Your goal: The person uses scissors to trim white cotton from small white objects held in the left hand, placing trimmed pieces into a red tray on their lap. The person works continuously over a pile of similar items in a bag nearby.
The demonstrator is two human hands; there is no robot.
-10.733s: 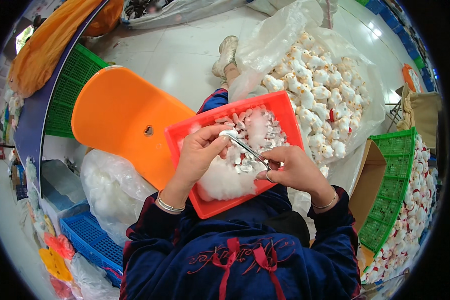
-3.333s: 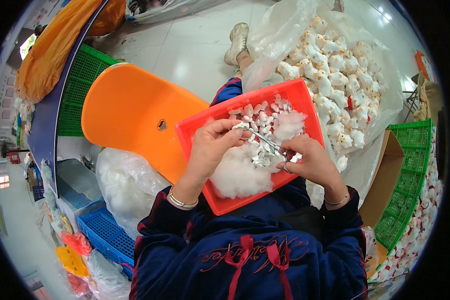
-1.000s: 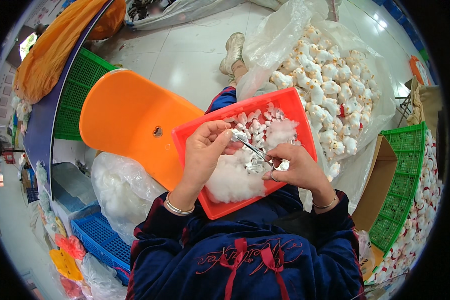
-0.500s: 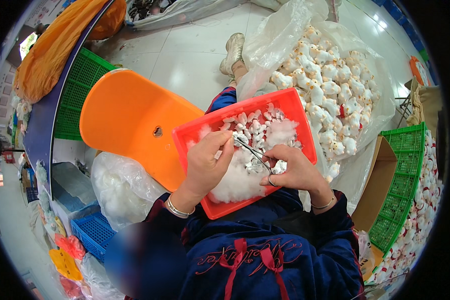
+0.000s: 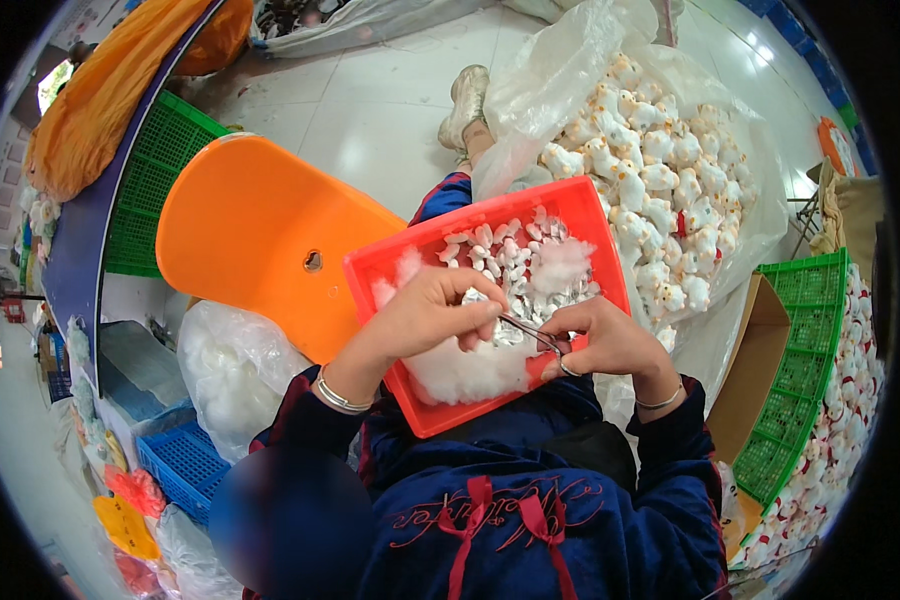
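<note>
Stuffing a small white toy over the red tray (image 5: 590, 215).
Left hand (image 5: 432, 315) pinched the toy (image 5: 480, 300); right hand (image 5: 610, 340) gripped metal forceps (image 5: 528, 332), best fed in small wads.

Smooth glossy red plastic tray (image 5: 440, 420), fluffy white stuffing (image 5: 470, 368), thin shiny metal tweezers (image 5: 526, 331), glossy orange plastic chair (image 5: 250, 240), crinkled clear plastic bag (image 5: 570, 90), plush cloth toys (image 5: 660, 190)

Pale tiled floor (image 5: 370, 100) w/ glare patches, orange plastic chair (image 5: 260, 240) (left), green crates (image 5: 155, 190) behind.
</note>
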